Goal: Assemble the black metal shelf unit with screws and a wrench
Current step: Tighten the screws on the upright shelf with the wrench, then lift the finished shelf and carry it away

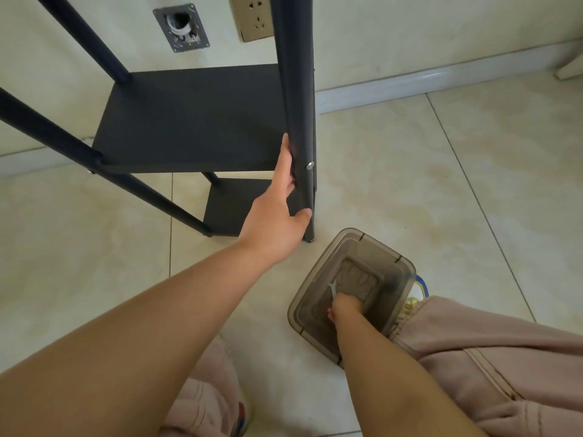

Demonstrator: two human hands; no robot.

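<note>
Now: steadying the post, reaching into the bin

You are gripping the shelf unit's [189, 121] near right post [298, 121] with your left hand [277, 216], fingers wrapping behind it and hiding their tips, thumb lying on its front just below a silver screw [309, 165]. Your right hand [345, 305] is reaching down inside the smoky plastic bin [315, 298] on the floor, holding a small wrench [332, 288]; its lower end is hiding in your fist. The posts' tops are running out of view.

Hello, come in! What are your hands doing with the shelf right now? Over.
Left hand grips shelf post. Right hand in plastic box, holding wrench. Screw seated. Nothing blocking.
</note>
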